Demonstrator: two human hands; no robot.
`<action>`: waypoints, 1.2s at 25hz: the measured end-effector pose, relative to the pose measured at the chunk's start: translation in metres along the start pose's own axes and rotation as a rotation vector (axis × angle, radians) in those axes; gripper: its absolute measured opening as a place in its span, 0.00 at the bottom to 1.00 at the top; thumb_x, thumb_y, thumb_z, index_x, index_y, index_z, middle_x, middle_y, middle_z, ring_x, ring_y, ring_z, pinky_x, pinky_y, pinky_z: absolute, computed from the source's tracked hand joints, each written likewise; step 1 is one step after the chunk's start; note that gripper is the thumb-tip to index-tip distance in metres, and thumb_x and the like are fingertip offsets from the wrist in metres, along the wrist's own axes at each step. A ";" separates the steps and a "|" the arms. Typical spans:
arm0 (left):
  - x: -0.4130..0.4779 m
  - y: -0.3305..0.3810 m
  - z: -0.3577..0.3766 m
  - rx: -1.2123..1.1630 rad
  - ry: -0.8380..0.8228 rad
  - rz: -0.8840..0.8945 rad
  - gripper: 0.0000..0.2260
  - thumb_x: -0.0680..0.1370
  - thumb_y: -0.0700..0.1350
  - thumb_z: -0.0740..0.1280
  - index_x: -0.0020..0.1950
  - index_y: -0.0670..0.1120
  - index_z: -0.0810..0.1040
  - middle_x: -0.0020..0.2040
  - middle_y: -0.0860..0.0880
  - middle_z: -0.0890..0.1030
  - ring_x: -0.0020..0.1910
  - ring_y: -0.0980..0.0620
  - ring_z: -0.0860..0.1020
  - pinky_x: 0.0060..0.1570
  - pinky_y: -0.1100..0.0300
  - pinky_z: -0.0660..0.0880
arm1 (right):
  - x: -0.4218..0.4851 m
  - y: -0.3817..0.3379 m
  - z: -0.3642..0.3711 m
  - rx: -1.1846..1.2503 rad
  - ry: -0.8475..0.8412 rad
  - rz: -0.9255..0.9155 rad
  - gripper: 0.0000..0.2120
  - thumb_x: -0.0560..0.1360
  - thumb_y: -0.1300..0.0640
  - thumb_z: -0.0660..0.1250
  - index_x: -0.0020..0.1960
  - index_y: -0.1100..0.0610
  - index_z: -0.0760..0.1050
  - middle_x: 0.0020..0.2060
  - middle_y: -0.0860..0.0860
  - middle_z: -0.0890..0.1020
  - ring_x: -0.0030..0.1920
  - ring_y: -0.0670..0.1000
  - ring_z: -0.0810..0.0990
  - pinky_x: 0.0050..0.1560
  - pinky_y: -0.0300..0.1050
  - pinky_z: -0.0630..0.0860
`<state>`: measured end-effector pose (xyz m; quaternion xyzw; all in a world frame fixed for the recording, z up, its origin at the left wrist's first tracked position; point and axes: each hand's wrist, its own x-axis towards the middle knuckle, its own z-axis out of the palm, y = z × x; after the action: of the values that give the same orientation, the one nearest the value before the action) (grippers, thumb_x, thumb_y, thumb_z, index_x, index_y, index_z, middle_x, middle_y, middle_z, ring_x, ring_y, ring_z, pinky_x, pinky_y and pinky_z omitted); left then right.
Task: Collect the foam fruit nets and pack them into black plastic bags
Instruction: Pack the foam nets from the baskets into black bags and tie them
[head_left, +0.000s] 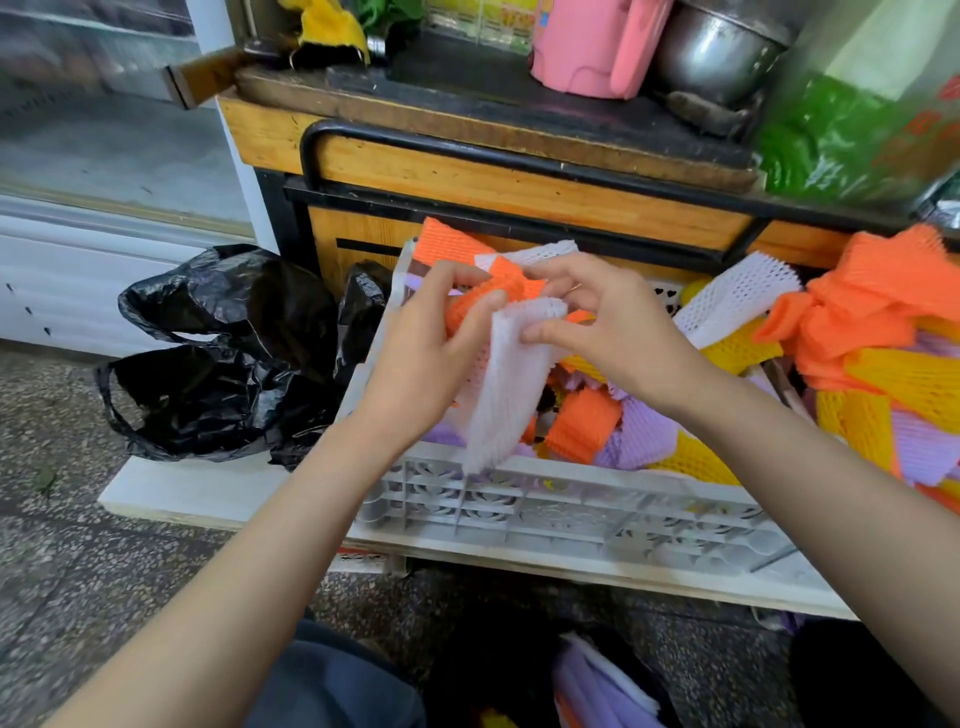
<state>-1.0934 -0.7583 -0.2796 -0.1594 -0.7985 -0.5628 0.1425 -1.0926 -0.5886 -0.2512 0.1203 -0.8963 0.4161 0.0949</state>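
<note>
Above the grey crate (571, 514), both hands, left hand (431, 353) and right hand (608, 332), pinch one limp white honeycomb-mesh foam net (509, 395).

Speckled stone floor (78, 545) carries a white board (171, 493). Directly on the board: a grey plastic crate (571, 514) (foam nets (582, 426) inside) and crumpled black plastic bags (218, 364) beside it.

The pink jug (587, 47) and steel pot (717, 52) are cut off at the top edge; the green bag (852, 135), upper right, is blurred. The heap of nets (893, 338) runs past the right edge. The white net (506, 384), pinched in the left grip (431, 353) and right grip (608, 332), hides part of what lies in the crate (571, 509). Bottom centre, purple nets (597, 686) are cut off.
</note>
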 end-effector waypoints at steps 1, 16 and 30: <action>-0.003 0.003 0.001 -0.073 -0.013 -0.034 0.05 0.80 0.47 0.62 0.53 0.46 0.73 0.34 0.52 0.75 0.27 0.58 0.69 0.29 0.64 0.67 | -0.001 -0.002 0.002 -0.060 -0.031 0.000 0.18 0.70 0.57 0.73 0.59 0.53 0.77 0.48 0.44 0.75 0.52 0.47 0.76 0.53 0.36 0.71; -0.017 -0.039 -0.018 -0.429 0.112 -0.228 0.12 0.72 0.41 0.74 0.51 0.53 0.77 0.48 0.55 0.82 0.46 0.59 0.81 0.45 0.63 0.78 | 0.017 -0.009 0.030 0.110 0.039 -0.013 0.09 0.78 0.52 0.64 0.56 0.54 0.71 0.50 0.48 0.80 0.50 0.41 0.78 0.53 0.37 0.73; -0.014 -0.077 -0.050 -0.172 0.294 -0.196 0.16 0.74 0.44 0.71 0.60 0.46 0.74 0.50 0.59 0.79 0.49 0.64 0.78 0.46 0.70 0.75 | 0.019 0.070 0.090 -0.114 -0.658 0.337 0.25 0.70 0.56 0.73 0.65 0.58 0.71 0.60 0.48 0.76 0.59 0.44 0.74 0.53 0.26 0.71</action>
<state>-1.1102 -0.8307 -0.3344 -0.0084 -0.7297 -0.6574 0.1878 -1.1378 -0.6163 -0.3539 0.0927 -0.9079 0.3142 -0.2616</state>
